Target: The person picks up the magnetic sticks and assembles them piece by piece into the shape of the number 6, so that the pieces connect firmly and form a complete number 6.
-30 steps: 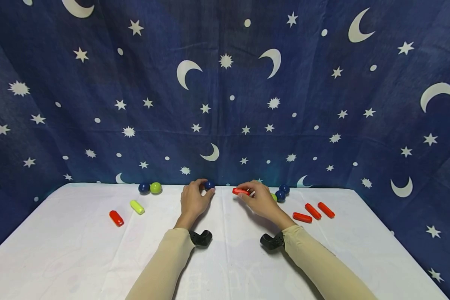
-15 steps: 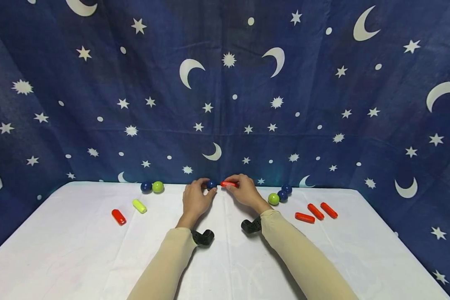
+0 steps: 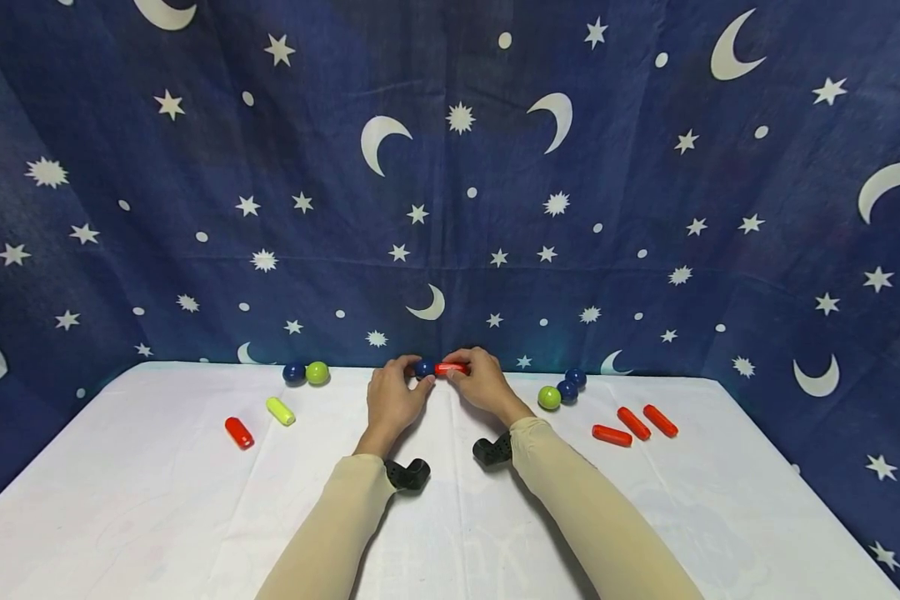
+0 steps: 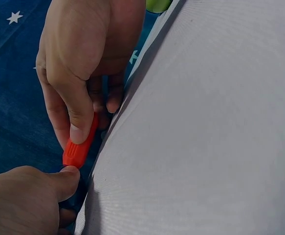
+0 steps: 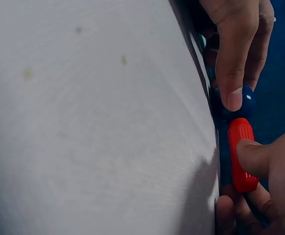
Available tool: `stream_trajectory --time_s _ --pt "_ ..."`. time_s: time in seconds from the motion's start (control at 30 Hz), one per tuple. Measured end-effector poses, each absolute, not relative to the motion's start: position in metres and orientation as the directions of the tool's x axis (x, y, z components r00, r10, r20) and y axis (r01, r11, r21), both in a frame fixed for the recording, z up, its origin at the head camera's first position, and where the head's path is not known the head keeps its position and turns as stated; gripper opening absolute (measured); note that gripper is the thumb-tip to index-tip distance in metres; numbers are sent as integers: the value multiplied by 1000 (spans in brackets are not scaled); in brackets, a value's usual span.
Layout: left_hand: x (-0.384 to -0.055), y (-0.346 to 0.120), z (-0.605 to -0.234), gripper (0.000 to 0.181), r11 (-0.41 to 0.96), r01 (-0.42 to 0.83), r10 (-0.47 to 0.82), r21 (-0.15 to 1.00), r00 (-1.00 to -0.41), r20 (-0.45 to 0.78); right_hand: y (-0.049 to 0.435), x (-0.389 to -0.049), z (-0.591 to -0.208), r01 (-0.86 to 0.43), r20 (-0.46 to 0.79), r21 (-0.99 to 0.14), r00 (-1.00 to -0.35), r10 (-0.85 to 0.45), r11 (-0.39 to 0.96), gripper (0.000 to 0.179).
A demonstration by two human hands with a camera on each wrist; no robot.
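Note:
At the table's far edge my left hand pinches a dark blue ball between thumb and fingers. My right hand grips a short red rod with ridged sides. The rod's left end meets the ball. In the right wrist view the blue ball sits right at the end of the red rod, with the right thumb pressed on the rod's side. The left wrist view shows the rod under the right thumb; the ball is mostly hidden there behind the left hand.
To the left lie a blue ball, a green ball, a yellow-green rod and a red rod. On the right are a green ball, two blue balls and three red rods. A star-patterned cloth hangs behind the white table.
My right hand has moved left with the red rod, bringing its end up to the blue ball. The left hand stays in place holding the ball. The view has shifted slightly.

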State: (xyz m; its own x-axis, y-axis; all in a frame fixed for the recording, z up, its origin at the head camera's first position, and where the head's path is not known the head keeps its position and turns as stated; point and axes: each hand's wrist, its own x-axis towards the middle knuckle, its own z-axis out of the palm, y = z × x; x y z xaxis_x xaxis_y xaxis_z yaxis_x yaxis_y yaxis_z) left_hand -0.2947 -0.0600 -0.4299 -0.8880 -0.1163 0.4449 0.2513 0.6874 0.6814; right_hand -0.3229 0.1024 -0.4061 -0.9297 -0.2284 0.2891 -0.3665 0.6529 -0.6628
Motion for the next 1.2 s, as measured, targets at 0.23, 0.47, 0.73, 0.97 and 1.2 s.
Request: stream_trajectory --time_s 0.23,0.47,0.73,0.97,1.2 --pt "-294 -59 -431 37 682 250 -115 688 -892 438 108 -318 -408 -353 296 -662 -933 -203 661 25" --pt "-292 -58 -427 37 684 247 -117 686 -891 438 123 -309 -406 -367 346 -689 -924 -161 625 28" --pt "-291 -58 -427 37 681 248 -111 690 -895 431 149 -292 -400 -444 445 -669 -882 -158 596 28" --pt "-292 -58 -428 37 678 236 -118 697 -900 420 180 -279 -398 -461 498 -648 -859 -120 606 30" --pt "-293 -59 -430 38 677 234 -116 698 -902 416 202 -271 -398 -426 513 -650 -857 -50 629 28"
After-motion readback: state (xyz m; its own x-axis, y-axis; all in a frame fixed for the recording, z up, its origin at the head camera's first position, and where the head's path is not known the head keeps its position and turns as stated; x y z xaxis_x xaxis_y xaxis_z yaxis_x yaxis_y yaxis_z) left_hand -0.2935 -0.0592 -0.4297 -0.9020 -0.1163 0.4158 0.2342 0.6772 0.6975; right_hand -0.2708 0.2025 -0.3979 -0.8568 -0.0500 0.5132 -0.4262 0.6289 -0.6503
